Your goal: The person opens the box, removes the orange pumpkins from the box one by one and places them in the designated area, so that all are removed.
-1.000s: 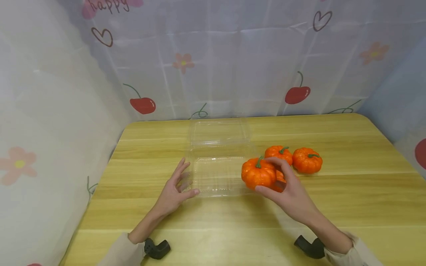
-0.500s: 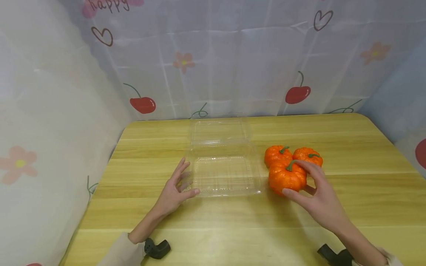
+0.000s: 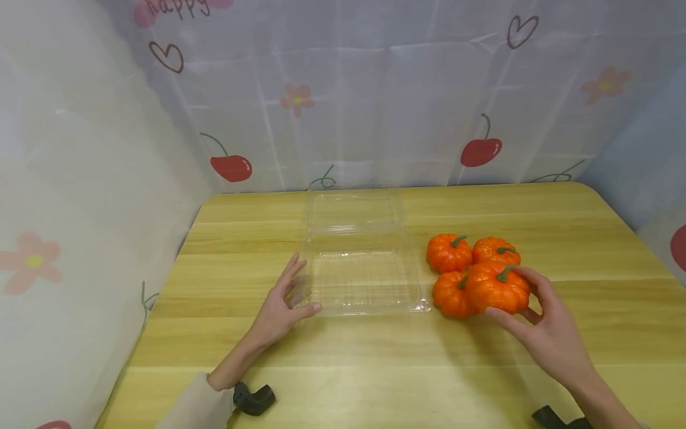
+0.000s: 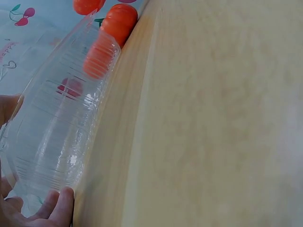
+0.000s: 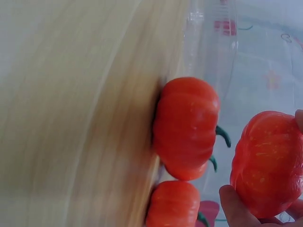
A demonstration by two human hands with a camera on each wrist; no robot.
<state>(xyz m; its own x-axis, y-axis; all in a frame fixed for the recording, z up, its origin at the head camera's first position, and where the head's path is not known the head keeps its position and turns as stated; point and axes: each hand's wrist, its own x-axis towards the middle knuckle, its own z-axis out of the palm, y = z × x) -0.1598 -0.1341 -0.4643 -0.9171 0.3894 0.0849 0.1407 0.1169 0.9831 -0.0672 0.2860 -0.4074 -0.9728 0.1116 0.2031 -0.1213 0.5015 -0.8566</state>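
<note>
My right hand (image 3: 553, 333) holds an orange pumpkin (image 3: 497, 288) with a green stem, thumb on its near side and fingers on its far right. In the right wrist view this pumpkin (image 5: 269, 163) is clear of the tabletop. Three similar pumpkins (image 3: 449, 252) sit close together on the table, just behind and left of the held one. A clear plastic clamshell box (image 3: 367, 310) lies opened out left of them, its lid (image 3: 354, 211) folded back. At the box's left side is my left hand (image 3: 281, 307), fingers extended and thumb near the front corner, apparently touching the wall.
The wooden table (image 3: 354, 381) ends at the back against a hanging cloth (image 3: 375, 107) printed with cherries and flowers. Another cloth side (image 3: 80, 179) stands at the left. A dark mount is strapped at each wrist.
My right hand has carried its pumpkin rightward, away from above the box's right side, uncovering the front pumpkin on the table. My left hand stays in place beside the box.
</note>
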